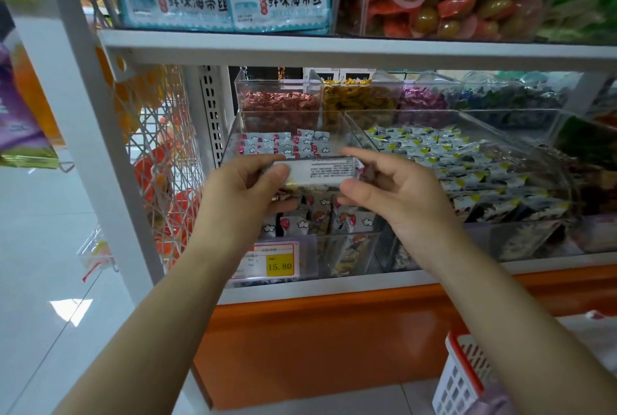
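A stack of small wrapped snack packets (320, 170), white with fine print on its back, is held level over the front of a clear plastic bin (233, 134). My left hand (247, 194) grips its left end with thumb on the near side and fingers curled round it. My right hand (394, 191) pinches its right end between thumb and fingers. The bin below holds several more packets (283, 144) with red and white cartoon print.
A neighbouring clear bin (474, 164) holds several black, white and yellow packets. Rear bins hold wrapped sweets. A yellow price tag (279, 266) reads 15.80. A white shelf (334, 47) hangs overhead with seaweed bags. A white and red basket (464, 378) stands at lower right.
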The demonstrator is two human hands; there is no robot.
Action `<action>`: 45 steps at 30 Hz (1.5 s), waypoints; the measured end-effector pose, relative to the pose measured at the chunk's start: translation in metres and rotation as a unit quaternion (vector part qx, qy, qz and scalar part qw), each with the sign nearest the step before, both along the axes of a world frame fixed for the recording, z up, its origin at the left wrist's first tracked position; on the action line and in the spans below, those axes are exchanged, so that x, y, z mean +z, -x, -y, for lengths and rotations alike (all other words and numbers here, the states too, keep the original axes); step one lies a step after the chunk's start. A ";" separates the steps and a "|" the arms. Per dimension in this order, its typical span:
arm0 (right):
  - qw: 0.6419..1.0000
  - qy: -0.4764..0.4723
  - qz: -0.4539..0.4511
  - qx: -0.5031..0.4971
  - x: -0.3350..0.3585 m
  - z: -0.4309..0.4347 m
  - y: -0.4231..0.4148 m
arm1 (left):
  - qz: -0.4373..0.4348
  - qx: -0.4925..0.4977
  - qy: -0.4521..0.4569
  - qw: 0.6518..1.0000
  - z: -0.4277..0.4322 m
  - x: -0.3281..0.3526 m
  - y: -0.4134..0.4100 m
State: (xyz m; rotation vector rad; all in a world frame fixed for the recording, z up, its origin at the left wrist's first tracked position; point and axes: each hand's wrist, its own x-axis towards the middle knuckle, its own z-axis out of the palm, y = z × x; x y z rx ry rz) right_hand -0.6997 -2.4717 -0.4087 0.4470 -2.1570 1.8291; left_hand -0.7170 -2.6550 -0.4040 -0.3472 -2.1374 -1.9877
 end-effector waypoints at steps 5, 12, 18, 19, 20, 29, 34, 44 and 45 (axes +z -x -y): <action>0.991 0.087 -0.051 -0.084 0.004 -0.009 0.002 | -0.076 0.028 0.148 0.986 -0.003 -0.006 0.003; 0.969 -0.161 -0.089 -0.167 0.005 -0.011 0.003 | -0.128 0.017 0.529 0.838 0.007 -0.023 0.012; 0.911 -0.363 -0.123 -0.151 -0.005 0.013 0.006 | -0.142 0.020 0.525 0.839 0.009 -0.024 0.014; 0.897 -0.390 -0.133 -0.158 -0.006 0.016 0.006 | -0.144 0.020 0.518 0.843 0.008 -0.024 0.013; 0.880 -0.420 -0.148 -0.164 -0.007 0.017 0.007 | -0.146 0.019 0.513 0.845 0.008 -0.024 0.013; 0.863 -0.452 -0.167 -0.150 -0.012 0.019 0.022 | -0.149 0.008 0.468 0.871 0.011 -0.021 0.012; 0.845 -0.463 -0.179 -0.198 -0.002 0.020 0.041 | -0.147 0.011 0.441 0.885 0.011 -0.019 0.013; 0.808 -0.546 -0.149 -0.161 -0.001 0.026 0.051 | -0.150 0.011 0.411 0.899 0.008 -0.015 0.012; 0.819 -0.529 -0.154 -0.162 -0.001 0.026 0.049 | -0.151 0.008 0.409 0.900 0.007 -0.014 0.012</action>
